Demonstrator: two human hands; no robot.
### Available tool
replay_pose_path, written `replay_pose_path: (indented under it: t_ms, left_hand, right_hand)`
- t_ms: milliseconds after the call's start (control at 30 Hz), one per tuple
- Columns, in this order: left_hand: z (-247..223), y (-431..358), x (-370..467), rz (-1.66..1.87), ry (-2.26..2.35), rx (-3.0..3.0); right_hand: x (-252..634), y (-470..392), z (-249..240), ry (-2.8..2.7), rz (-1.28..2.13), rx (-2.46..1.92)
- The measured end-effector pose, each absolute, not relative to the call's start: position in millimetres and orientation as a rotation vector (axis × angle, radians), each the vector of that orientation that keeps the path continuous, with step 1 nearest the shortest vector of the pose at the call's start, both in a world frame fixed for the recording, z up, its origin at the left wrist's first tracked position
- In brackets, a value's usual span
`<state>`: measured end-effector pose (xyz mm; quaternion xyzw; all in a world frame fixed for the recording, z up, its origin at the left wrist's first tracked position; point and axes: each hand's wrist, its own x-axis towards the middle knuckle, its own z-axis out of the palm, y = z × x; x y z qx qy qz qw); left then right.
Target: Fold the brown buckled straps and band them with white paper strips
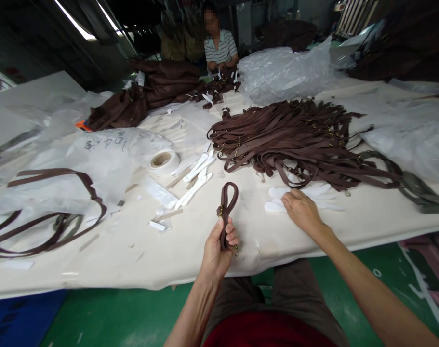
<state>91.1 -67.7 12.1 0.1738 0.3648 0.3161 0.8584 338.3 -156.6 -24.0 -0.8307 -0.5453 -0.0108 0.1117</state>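
Observation:
My left hand (219,243) is closed around a dark brown strap (229,197), folded into a long loop that stands up above the fist. Brass-coloured hardware shows at the strap's side and below the fingers. To the right, my right hand (301,208) rests low over a small pile of flat white strips (275,206), its fingers pinched at their near edge. Just behind that hand spreads a large heap of similar brown straps (277,130) with brass clips. How much of the white material the right fingers hold is partly hidden.
A white tape roll (164,161) and white serrated strips (195,185) lie left of centre. Loose brown straps (92,193) curl over plastic at far left. Clear plastic bags (284,72) and brown bags (165,79) sit behind. Another person (220,46) works across the table.

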Motion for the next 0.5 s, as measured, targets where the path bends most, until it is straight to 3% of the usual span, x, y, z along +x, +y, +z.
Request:
replay_pose_path:
  t_ms: [267, 500]
  left_hand:
    - [9.2, -78.7, 100.9, 0.683, 0.8, 0.419]
    - [24.4, -86.4, 122.3, 0.721, 0.788, 0.434]
  right_hand:
    - [351.7, -154.5, -14.8, -1.636, -0.315, -2.364]
    - [320.3, -154.6, 12.3, -1.948, -0.446, -1.945]
